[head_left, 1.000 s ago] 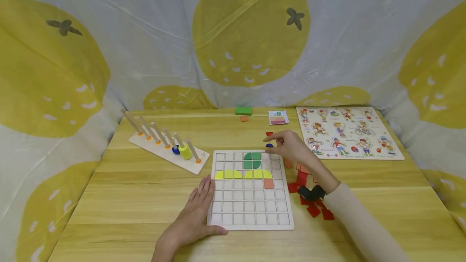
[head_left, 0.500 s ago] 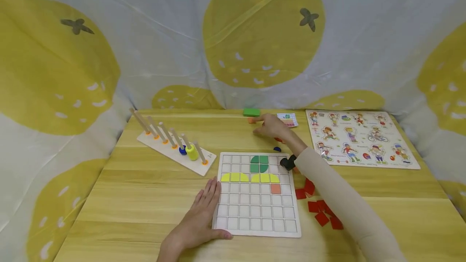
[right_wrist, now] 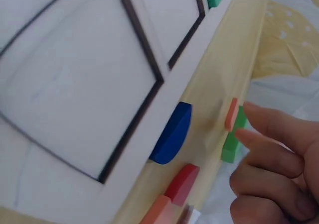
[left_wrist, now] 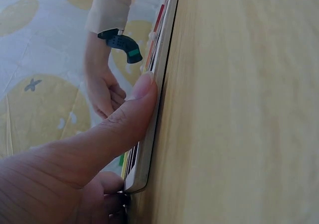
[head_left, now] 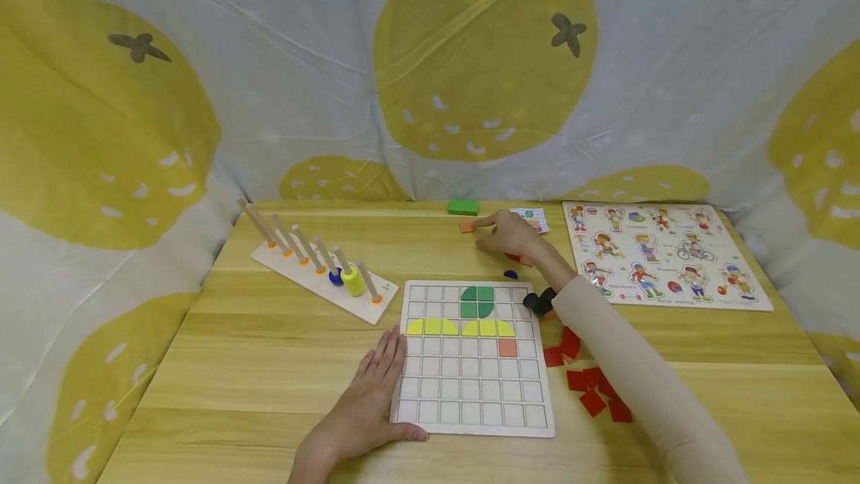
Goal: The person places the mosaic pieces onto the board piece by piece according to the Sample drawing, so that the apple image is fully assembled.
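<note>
One orange tile (head_left: 466, 227), beside right hand (head_left: 508, 234)

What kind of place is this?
It looks like a play-and-learning spot, though I can't tell home from school: a pale yellow wooden table holds a square white grid board, a pale wooden peg stand and a flat, cartoon-printed puzzle board.

The place looks like a children's play or learning table inside a cloth-walled booth; whether this stands in a home or a classroom cannot be told. White fabric (head_left: 295, 88) printed with yellow fruit surrounds the wood-grain tabletop (head_left: 222, 379), which bears a mosaic grid board (head_left: 452, 390), a peg stacker (head_left: 324, 287) and a sports-figure puzzle (head_left: 661, 260).
</note>
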Tool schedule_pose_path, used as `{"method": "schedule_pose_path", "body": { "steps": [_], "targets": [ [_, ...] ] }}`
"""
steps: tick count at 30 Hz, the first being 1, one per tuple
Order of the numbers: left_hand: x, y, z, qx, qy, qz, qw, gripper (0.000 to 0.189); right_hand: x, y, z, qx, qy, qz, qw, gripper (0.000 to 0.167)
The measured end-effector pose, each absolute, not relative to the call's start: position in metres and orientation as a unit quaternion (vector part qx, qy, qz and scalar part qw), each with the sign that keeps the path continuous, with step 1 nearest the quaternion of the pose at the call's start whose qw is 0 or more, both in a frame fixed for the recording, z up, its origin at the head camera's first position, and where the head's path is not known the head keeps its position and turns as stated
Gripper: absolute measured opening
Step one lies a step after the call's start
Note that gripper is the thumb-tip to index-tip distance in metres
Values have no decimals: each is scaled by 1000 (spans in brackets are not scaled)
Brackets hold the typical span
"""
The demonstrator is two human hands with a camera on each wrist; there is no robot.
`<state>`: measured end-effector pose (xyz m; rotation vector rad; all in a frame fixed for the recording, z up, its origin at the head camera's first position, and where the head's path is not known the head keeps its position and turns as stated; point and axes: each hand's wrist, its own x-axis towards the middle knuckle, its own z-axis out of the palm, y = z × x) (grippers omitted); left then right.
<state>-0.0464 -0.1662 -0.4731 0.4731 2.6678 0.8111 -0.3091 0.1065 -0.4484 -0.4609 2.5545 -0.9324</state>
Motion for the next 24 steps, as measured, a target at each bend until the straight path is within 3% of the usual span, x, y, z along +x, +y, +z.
{"method": "schedule_pose_path", "body": {
  "steps": [6,14,24],
  "targets": [
    [-47,-165,-471,168,930,284,159,132,-314,107,-451,-176,913,-331,162,52],
    [-45,-165,-471,170,934,276,151,132,-309,96,-449,-136,942,-288,105,29],
    [-45,-166,-470,169,933,279,153,132,-307,100,-450,-131,939,-288,132,29]
  ]
}}
